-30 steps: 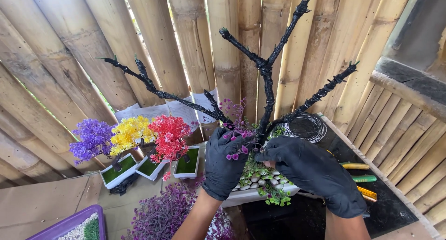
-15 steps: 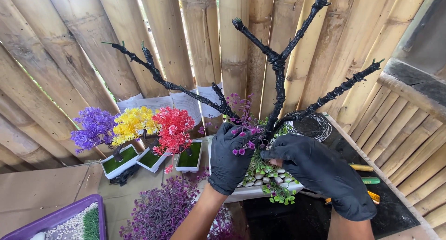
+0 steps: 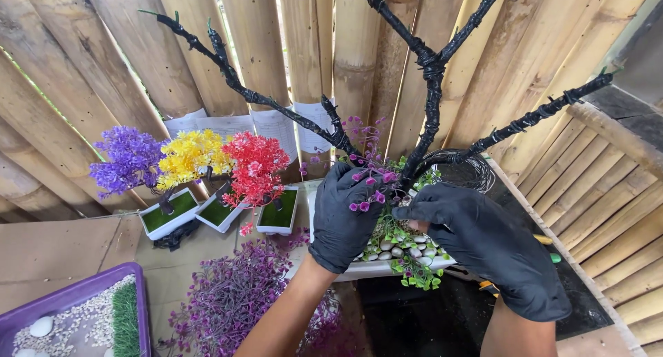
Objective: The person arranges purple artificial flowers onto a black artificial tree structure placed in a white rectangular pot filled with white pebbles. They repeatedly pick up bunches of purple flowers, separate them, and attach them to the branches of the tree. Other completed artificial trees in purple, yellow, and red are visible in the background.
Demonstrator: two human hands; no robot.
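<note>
A black wire-wrapped artificial tree (image 3: 428, 74) with bare branches rises from a white rectangular pot (image 3: 387, 266) filled with white pebbles and small green leaves. My left hand (image 3: 345, 215), in a black glove, grips a sprig of small purple flowers (image 3: 369, 177) against the trunk's base. My right hand (image 3: 483, 243), also in a black glove, pinches at the foot of the trunk beside the left hand, just above the pebbles.
Three small finished trees, purple (image 3: 128, 160), yellow (image 3: 190, 157) and red (image 3: 255, 167), stand in white pots at the left. A pile of loose purple sprigs (image 3: 235, 295) lies below them. A purple tray (image 3: 76, 315) holds pebbles and grass. A bamboo wall (image 3: 90, 60) stands behind.
The camera has drawn nearer and the tree sits higher in view. Both hands stay at the trunk's base, the left still on the purple sprig.
</note>
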